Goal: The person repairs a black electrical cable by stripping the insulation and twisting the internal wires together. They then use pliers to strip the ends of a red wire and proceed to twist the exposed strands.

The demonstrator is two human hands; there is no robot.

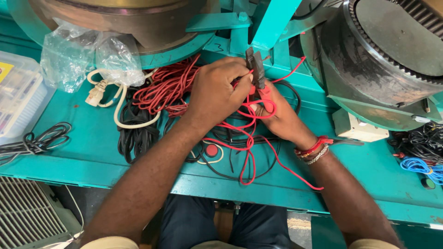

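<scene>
While the left hand (214, 94) curls its fingers around a thin red wire (249, 138), pinching it close to the tool's jaws, the right hand (281, 117) is clenched on the red-sleeved handles of a pair of dark metal pliers (255, 69) whose tip points up and away from the body. The wire sits right between the two hands and loops loosely down below them, trailing toward the near edge of the teal metal bench (92, 152). My judgement is that the pliers could bite too deep and sever the strands rather than the sheath, or slip off the smooth insulation toward the left fingertips, which lie just beside the jaws; the slack loops could also snag on the other cables. A beaded red and silver bracelet (314, 150) circles the right wrist. Beyond the left hand lies a tangled heap of red cable (164, 87), glossy and springy, with flat black cords (134, 133) and a cream power lead (104, 90) further left, then a crumpled clear plastic bag (74, 53). Off past the right hand stands a heavy grey toothed gear ring (392, 50), dull and greasy-looking
</scene>
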